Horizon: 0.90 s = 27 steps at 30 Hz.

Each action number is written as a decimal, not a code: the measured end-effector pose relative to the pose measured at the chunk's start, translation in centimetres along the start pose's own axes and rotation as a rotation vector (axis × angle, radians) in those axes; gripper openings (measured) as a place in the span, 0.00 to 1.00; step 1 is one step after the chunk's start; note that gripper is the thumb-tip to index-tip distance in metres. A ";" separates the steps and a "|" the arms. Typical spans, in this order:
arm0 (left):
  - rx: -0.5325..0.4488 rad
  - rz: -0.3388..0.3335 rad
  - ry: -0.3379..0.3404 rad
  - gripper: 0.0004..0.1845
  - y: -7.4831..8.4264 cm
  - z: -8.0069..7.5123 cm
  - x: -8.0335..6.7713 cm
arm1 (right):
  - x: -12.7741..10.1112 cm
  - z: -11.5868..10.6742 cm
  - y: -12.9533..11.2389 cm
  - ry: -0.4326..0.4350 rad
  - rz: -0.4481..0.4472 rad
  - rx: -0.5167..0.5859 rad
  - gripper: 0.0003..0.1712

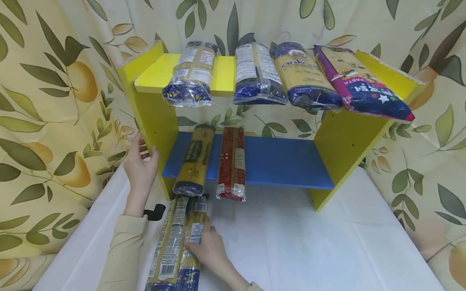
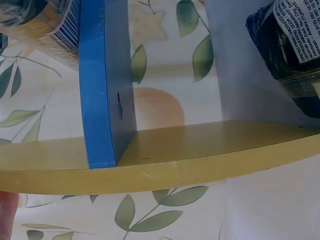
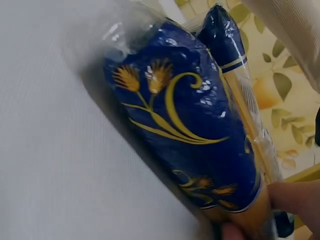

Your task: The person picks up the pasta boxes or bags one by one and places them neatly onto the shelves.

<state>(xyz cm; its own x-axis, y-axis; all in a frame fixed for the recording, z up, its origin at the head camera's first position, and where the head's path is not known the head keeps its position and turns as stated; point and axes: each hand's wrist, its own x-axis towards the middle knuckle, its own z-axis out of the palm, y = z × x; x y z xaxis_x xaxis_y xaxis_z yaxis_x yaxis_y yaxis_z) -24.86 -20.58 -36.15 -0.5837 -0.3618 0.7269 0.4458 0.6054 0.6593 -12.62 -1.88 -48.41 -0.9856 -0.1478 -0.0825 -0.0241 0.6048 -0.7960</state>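
Observation:
Two long spaghetti packs (image 1: 180, 242) lie side by side on the white table in front of the shelf unit. My right hand (image 1: 207, 247) grips the right one; its dark blue end with gold wheat (image 3: 185, 125) fills the right wrist view, with fingertips (image 3: 292, 197) on it. My left hand (image 1: 140, 165) holds the yellow left side panel (image 1: 153, 117) of the shelf, thumb on its front edge. In the left wrist view that panel's edge (image 2: 160, 175) meets the blue lower board (image 2: 97, 100).
On the blue lower board (image 1: 284, 161) lie a yellow spaghetti pack (image 1: 194, 159) and a red pack (image 1: 231, 161). The yellow top board (image 1: 156, 72) carries several pasta packs overhanging the front. Leaf-printed cloth hangs behind and at both sides. A white cloth (image 1: 309, 242) covers the table.

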 end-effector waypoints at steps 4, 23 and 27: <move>-0.004 0.003 -0.011 0.23 0.1 0.0 0.1 | 0.1 0.1 0.0 -0.012 -0.004 0.089 0.56; -0.003 0.029 -0.005 0.23 0.3 -0.2 0.1 | -2.2 -2.1 1.6 0.056 -0.024 0.374 0.47; -0.009 0.022 0.000 0.23 0.3 -0.3 0.0 | -3.5 -3.6 2.3 0.045 0.018 0.394 0.48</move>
<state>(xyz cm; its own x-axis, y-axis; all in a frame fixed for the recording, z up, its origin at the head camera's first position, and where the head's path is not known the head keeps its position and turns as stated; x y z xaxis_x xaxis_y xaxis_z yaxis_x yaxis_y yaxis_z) -24.52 -20.61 -35.86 -0.5735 -0.3487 0.7413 0.4649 0.6065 0.6450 -9.79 2.85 -47.73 -0.9918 -0.1002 -0.0794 0.0510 0.2590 -0.9645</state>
